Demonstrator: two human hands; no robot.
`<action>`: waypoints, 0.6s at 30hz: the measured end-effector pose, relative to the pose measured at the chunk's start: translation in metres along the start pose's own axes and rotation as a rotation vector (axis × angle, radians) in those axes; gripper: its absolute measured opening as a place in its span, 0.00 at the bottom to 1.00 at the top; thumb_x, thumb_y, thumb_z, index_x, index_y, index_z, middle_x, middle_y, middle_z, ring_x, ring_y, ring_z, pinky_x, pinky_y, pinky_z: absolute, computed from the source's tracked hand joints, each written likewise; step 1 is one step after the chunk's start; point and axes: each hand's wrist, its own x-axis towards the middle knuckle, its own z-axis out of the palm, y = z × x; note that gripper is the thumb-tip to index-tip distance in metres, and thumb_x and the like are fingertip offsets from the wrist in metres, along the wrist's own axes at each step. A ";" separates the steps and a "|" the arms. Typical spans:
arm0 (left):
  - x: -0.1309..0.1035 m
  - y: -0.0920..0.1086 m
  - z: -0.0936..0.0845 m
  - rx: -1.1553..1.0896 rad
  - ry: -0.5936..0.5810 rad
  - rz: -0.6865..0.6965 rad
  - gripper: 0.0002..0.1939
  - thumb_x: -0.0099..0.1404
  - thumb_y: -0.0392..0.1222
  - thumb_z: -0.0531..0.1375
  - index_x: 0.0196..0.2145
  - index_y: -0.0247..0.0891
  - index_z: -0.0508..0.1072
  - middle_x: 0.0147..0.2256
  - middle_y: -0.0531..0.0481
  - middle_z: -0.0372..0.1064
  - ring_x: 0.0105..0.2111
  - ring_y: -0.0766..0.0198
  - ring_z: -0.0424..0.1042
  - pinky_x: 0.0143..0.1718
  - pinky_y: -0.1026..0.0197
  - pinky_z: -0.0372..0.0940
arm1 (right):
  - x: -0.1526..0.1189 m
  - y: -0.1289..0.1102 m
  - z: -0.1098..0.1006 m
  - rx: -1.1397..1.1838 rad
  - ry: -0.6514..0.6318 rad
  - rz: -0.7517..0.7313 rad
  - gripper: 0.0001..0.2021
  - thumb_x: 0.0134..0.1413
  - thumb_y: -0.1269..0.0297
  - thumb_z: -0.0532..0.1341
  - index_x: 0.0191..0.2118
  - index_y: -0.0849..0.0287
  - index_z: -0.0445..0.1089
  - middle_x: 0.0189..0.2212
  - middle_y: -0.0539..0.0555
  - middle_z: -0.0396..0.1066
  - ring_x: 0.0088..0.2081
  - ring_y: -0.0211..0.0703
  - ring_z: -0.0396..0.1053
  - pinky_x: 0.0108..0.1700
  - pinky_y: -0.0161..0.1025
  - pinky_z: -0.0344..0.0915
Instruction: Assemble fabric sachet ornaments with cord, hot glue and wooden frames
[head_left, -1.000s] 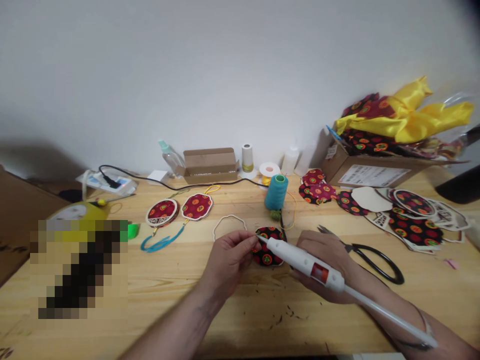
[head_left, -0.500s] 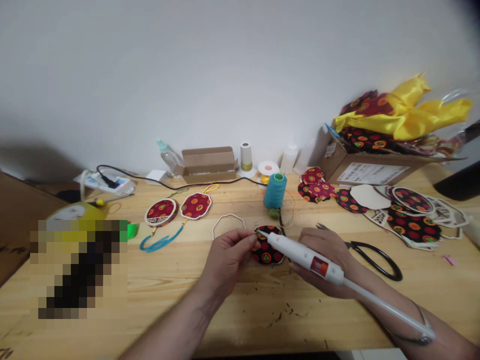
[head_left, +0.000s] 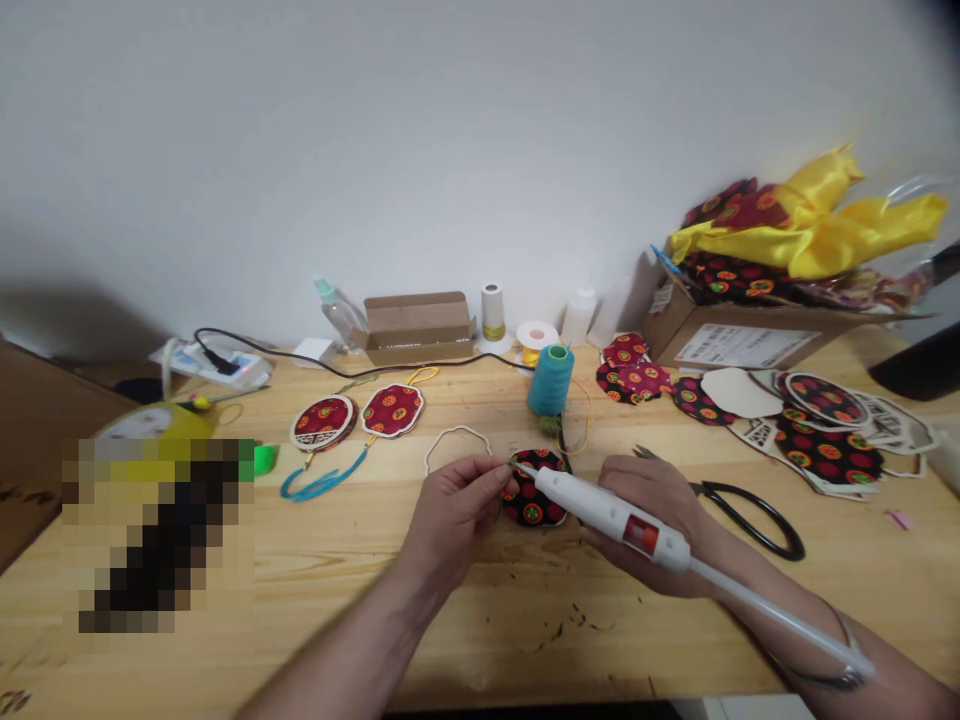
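My right hand (head_left: 652,500) is wrapped round a white hot glue gun (head_left: 611,510), a clear glue stick trailing from its back end. The nozzle points left, close to the fingertips of my left hand (head_left: 457,510). Thumb and forefinger of that hand are pinched on something small and greenish, too small to name. Just below the nozzle lies a black fabric-covered piece (head_left: 534,508) with red and orange round motifs, partly hidden by my left fingers. A thin pale outline frame (head_left: 457,430) rests behind my left hand.
A teal thread cone (head_left: 551,382) stands just beyond the fabric piece. Black-handled scissors (head_left: 754,520) lie beside my right wrist. Two red tasselled ornaments (head_left: 392,412) are at left. Patterned pieces (head_left: 825,450) and a cardboard box (head_left: 739,335) stuffed with fabric occupy the right.
Both hands stay in nearly the same place. The glue gun's nozzle remains at my left fingertips, with only a very slight shift.
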 end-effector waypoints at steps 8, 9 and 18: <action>-0.001 0.000 0.000 -0.024 0.014 -0.002 0.12 0.45 0.40 0.70 0.26 0.31 0.76 0.18 0.51 0.69 0.14 0.79 0.53 0.16 0.71 0.42 | 0.004 -0.002 -0.001 -0.052 -0.011 0.006 0.13 0.54 0.59 0.55 0.23 0.59 0.62 0.18 0.50 0.62 0.22 0.35 0.59 0.24 0.34 0.51; -0.001 -0.001 -0.001 -0.029 0.017 -0.005 0.12 0.45 0.40 0.70 0.26 0.31 0.76 0.19 0.51 0.69 0.14 0.79 0.53 0.16 0.71 0.42 | 0.005 -0.003 -0.003 -0.065 -0.007 0.011 0.13 0.54 0.59 0.55 0.22 0.59 0.62 0.18 0.50 0.62 0.21 0.35 0.59 0.24 0.34 0.51; 0.001 -0.001 0.000 -0.022 0.006 -0.012 0.11 0.46 0.40 0.70 0.25 0.31 0.76 0.18 0.52 0.69 0.13 0.80 0.52 0.15 0.71 0.42 | 0.004 -0.002 -0.004 -0.038 0.031 0.015 0.12 0.53 0.59 0.57 0.23 0.59 0.62 0.19 0.51 0.63 0.22 0.36 0.60 0.24 0.34 0.53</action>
